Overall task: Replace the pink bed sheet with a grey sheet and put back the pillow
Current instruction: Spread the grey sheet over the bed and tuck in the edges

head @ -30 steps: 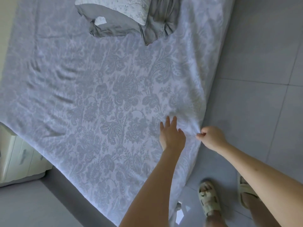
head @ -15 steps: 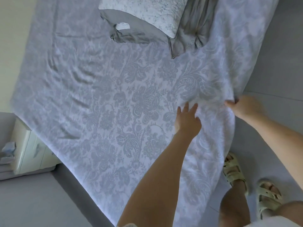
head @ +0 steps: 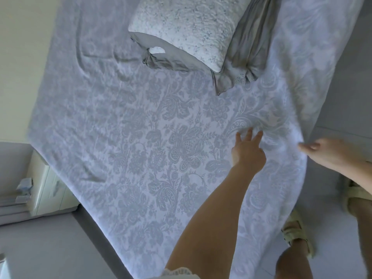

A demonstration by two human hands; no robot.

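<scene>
A grey sheet (head: 141, 137) with a pale floral pattern covers the bed, with wrinkles on its left side. My left hand (head: 248, 152) lies flat on it with straight fingers, near the bed's right edge. My right hand (head: 324, 153) pinches the sheet's edge at the bed's right side, where the cloth hangs down. A speckled white pillow (head: 187, 27) rests on a plain grey pillow (head: 173, 58) at the head of the bed, with a crumpled grey pillowcase (head: 247, 55) beside it.
A cream bedside cabinet (head: 46, 188) stands at the left with folded items (head: 18, 196) beside it. Grey tiled floor (head: 346, 87) runs along the right of the bed. My sandalled feet (head: 298, 236) stand close to the bed's right side.
Both hands have moved along the bed's right edge toward the pillows. My left hand keeps sliding flat over the sheet and my right hand stays on the edge. My feet stepped forward.
</scene>
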